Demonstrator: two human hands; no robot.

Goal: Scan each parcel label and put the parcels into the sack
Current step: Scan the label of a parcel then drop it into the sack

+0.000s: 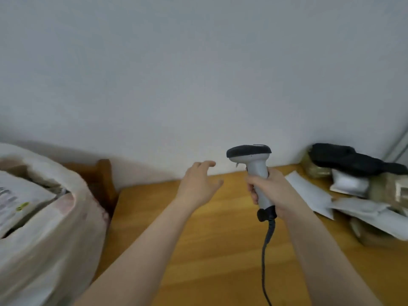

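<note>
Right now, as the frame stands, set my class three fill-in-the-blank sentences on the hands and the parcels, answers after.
The right hand grips the ____.
The left hand, fingers spread, holds ____.
The loose parcels lie on the table at the person's ____; the sack stands opposite.
Answers: scanner; nothing; right.

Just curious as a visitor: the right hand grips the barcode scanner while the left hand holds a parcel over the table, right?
Not quite. The head view shows the left hand open and empty over the table; the right hand does grip the barcode scanner.
</note>
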